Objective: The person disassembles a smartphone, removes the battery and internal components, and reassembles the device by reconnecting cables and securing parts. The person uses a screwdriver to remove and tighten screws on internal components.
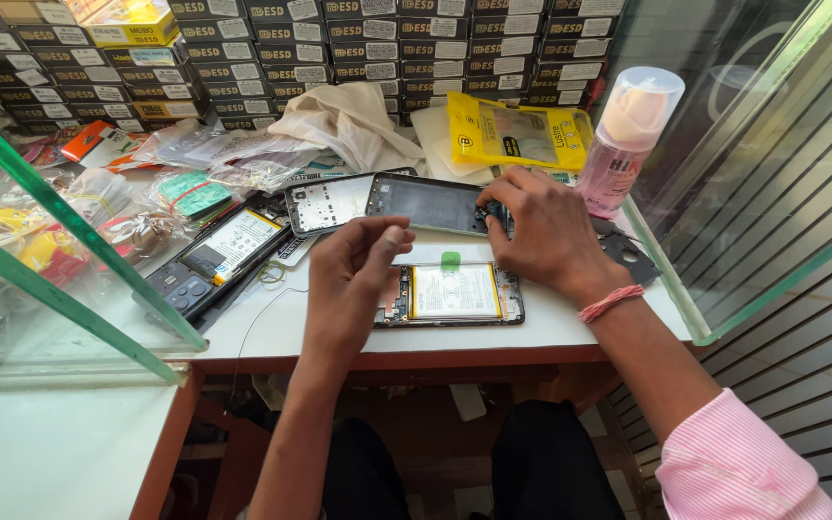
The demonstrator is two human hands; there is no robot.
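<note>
An opened phone (455, 294) with its battery showing lies near the desk's (262, 332) front edge. The left hand (353, 265) rests on the phone's left end, fingers curled narrow, holding nothing visible. The right hand (541, 231) reaches past it, fingertips pinched on a small part at the end of a dark frame (426, 204). A pink bottle (628, 135) stands at the right edge.

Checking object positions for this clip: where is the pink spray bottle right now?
In the head view, the pink spray bottle stands upright at the table's far right, beside the yellow packet and just beyond the right hand.
</note>
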